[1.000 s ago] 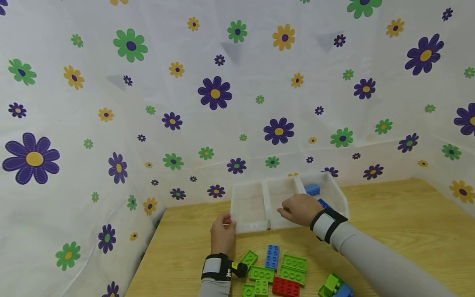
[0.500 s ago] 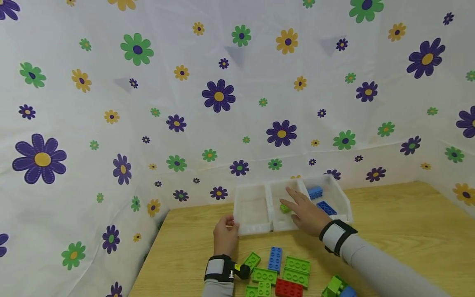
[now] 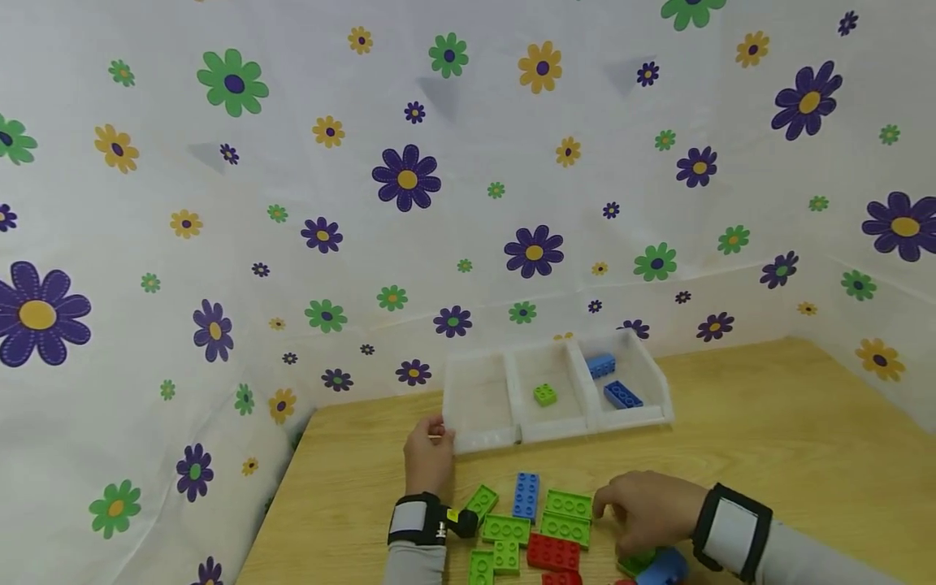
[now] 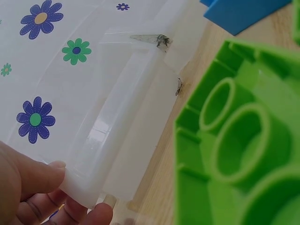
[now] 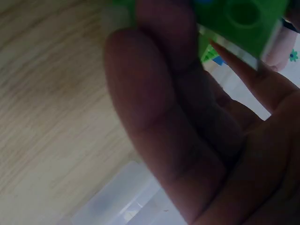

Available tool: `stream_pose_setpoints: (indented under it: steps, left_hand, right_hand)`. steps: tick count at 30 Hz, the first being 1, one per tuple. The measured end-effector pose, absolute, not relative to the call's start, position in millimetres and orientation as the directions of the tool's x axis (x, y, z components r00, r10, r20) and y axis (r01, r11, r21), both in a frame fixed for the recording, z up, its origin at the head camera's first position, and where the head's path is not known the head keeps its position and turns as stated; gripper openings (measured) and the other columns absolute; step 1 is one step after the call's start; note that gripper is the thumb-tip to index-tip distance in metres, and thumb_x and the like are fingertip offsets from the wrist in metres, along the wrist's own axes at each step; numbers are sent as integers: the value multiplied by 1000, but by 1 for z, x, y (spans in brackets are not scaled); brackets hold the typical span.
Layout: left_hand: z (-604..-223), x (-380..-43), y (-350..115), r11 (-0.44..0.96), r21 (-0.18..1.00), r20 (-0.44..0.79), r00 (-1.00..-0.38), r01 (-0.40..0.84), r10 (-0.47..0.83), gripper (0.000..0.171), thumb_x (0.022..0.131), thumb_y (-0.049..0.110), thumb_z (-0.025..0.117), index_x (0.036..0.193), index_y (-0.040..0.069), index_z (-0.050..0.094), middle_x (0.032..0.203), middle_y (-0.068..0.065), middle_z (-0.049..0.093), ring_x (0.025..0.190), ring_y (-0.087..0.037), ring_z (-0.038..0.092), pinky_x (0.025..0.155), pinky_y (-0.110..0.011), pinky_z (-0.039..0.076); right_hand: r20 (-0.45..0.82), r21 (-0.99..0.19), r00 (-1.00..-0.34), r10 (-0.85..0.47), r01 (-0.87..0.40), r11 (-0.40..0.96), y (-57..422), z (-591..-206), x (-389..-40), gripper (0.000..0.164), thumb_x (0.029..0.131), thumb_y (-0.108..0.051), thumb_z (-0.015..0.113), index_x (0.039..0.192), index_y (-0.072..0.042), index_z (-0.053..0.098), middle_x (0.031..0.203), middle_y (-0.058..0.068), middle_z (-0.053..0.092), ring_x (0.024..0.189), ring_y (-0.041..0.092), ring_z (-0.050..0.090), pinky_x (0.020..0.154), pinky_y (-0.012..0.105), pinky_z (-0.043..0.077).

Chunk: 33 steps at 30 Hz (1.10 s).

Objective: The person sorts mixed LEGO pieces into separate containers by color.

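My left hand (image 3: 429,455) pinches the near left corner of a white three-compartment tray (image 3: 478,443). In the left wrist view, the thumb and fingers (image 4: 40,178) lie on either side of the tray's rim. My right hand (image 3: 651,508) is down over the right side of the brick pile, its fingers curled. The right wrist view shows its fingers and thumb around a green toy building brick (image 5: 243,28), which they partly hide. A small green brick (image 3: 544,395) lies in the tray's middle compartment. Two blue bricks (image 3: 623,396) lie in the right compartment.
Several green bricks (image 3: 506,529), a blue brick (image 3: 526,496) and a red brick (image 3: 553,552) lie on the wooden table (image 3: 746,422) in front of the tray. Another blue piece (image 3: 661,566) sits under the right hand. A flowered sheet (image 3: 468,203) hangs behind.
My right hand let go of the small green brick in the middle compartment, then moved toward me, down to the bricks at the pile's right. My left hand still holds the tray's corner.
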<state>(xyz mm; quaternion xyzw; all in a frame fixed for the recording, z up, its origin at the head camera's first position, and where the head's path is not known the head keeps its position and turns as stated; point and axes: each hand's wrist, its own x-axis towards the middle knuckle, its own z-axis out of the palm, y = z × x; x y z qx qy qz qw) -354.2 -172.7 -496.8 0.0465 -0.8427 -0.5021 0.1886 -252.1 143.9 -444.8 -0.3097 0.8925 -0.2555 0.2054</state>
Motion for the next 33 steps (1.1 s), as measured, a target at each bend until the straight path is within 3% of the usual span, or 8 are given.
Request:
stream_pose_setpoints:
  steps: [6,13,17,20,23,28,30,33]
  left_hand:
    - [-498,-354,-174,479,871,261,-926,105,-272,24,79,5,64,102,3,60,83,-4,54,72,-18,54,60,-30,46]
    - [-494,-350,-172,460,882,248,-933,106,-261,22,80,4,63,102,2,59,83,-6,54,71,-18,54,57,-28,47]
    - [-491,-349,-174,463,879,258,-929,111,-267,22,80,4,63,102,2,59,83,-5,54,70,-18,54,55,-27,48]
    - [-490,-351,-176,466,876,268,-927,121,-264,23,80,4,63,102,1,59,83,-5,54,70,-18,54,55,-28,48]
    - [-491,-353,-178,468,875,269,-927,122,-261,23,80,4,62,102,1,59,83,-5,54,70,-17,54,55,-28,47]
    - [-493,-352,-178,471,875,263,-929,116,-260,22,79,4,63,101,3,59,83,-4,53,71,-16,53,56,-27,47]
    - [-493,-352,-177,466,877,260,-932,118,-254,22,80,4,63,101,2,59,83,-4,53,70,-16,54,56,-27,47]
    - [-490,-352,-180,465,878,255,-934,114,-252,22,80,4,63,101,2,59,82,-3,53,70,-16,54,56,-27,47]
  right_hand:
    - [-119,-628,-741,-661,-460,628,143,-444,-268,37,67,-15,73,102,-20,62,95,-9,59,84,12,54,65,30,45]
    - [-96,-839,-721,-686,-312,446,154,-438,-295,37,73,-9,69,107,-18,59,98,5,61,90,23,56,67,31,48]
    - [32,-907,-743,-669,-303,294,149,-431,-316,29,83,-9,60,111,-15,58,96,12,59,87,27,57,64,36,49]
    - [113,-901,-804,-583,-330,281,135,-428,-331,22,90,-9,48,109,-12,59,90,15,57,68,23,56,53,35,48]
    - [205,-746,-848,-488,-458,483,116,-429,-346,20,91,-13,46,100,-15,64,85,6,60,55,13,50,48,29,42]
    - [310,-229,-802,-510,-584,779,87,-439,-365,18,86,-21,48,81,-19,64,74,-9,53,57,7,44,51,26,37]
    - [323,-96,-771,-549,-604,791,81,-444,-370,18,86,-19,47,85,-16,65,80,-3,52,64,14,46,55,29,40]
    - [327,9,-754,-569,-600,800,75,-448,-376,27,87,-10,48,111,-9,59,114,9,48,90,27,51,71,36,46]
